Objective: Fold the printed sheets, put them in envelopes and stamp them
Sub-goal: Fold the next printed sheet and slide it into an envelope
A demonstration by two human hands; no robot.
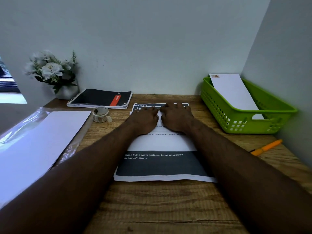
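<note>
A stack of printed sheets [161, 164] with dark bands and white text lies in the middle of the wooden desk. My left hand [146, 119] and my right hand [177, 117] lie side by side on the far half of the top sheet, palms down, fingertips near its far edge. Blank white envelopes [38, 142] in clear plastic wrap lie at the left. A roll of stamps [101, 114] stands between the envelopes and the sheets. A green basket [270, 115] at the right holds a stamped envelope [234, 92].
A black spiral notebook [101, 98] lies at the back left beside a white pot of flowers [52, 71]. An orange pen [266, 146] lies at the right near the wall. Walls close the desk at the back and on the right.
</note>
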